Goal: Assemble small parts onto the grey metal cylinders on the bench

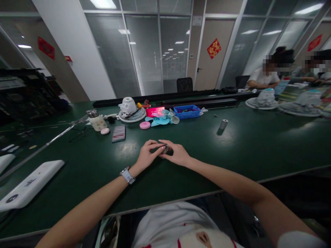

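Just above the table, my left hand (148,154) and my right hand (179,155) meet with fingers curled around a small round metal part (166,149). Its silvery end shows between the thumbs and fingertips; the fingers cover most of the rest. My left thumb and fingers press on it from the left, and my right thumb and fingers wrap it from the right. To the right, apart from both hands, a grey metal cylinder (223,124) stands on the green table (196,186).
Across the table's far side are a white fan (128,107), light-blue fan blades (161,119), a pink round lid (145,125) and a blue tray (186,112). A jar (97,122) stands left; a white device (32,186) lies nearer. People sit at far right.
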`<state>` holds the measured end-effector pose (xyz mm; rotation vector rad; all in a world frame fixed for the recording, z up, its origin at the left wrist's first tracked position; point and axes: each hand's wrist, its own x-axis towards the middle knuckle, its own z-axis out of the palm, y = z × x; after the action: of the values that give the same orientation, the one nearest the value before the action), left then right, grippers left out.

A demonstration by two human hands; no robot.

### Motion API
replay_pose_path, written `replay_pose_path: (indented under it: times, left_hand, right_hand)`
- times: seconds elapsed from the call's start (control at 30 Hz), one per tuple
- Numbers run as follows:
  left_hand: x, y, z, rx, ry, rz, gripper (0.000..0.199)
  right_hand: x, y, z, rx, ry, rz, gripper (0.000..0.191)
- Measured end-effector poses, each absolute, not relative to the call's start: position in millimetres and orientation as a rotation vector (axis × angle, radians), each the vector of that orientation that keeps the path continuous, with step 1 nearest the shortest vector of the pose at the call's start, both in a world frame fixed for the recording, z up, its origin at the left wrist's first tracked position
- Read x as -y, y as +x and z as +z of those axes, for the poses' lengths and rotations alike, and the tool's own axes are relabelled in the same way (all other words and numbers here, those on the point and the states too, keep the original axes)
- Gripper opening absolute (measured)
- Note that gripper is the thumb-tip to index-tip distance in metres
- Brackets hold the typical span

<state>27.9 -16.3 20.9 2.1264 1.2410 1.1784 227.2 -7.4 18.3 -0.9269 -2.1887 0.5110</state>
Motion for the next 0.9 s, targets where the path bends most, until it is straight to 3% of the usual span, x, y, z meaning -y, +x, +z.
replay_pose_path:
  times: [0.47, 0.6, 0.73, 0.9]
  left_hand:
    - [6, 22, 31, -1.445, 1.992, 1.306, 0.026]
    - [-1, 12, 20, -1.531, 2.023, 1.118, 0.025]
    - [-2, 9, 13, -1.514, 2.14, 0.848, 0.03]
    - [-2, 11, 9, -1.52, 2.136, 0.851, 0.039]
  right_hand:
    - [11, 224, 21, 2.232, -0.986, 0.514, 0.077]
    - [-3, 239, 27, 2.099, -1.049, 0.491, 0.076]
    - [-43, 290, 43, 1.845, -1.343, 0.205, 0.069]
    - [-84, 374, 50, 1.498, -1.878, -0.107, 0.067]
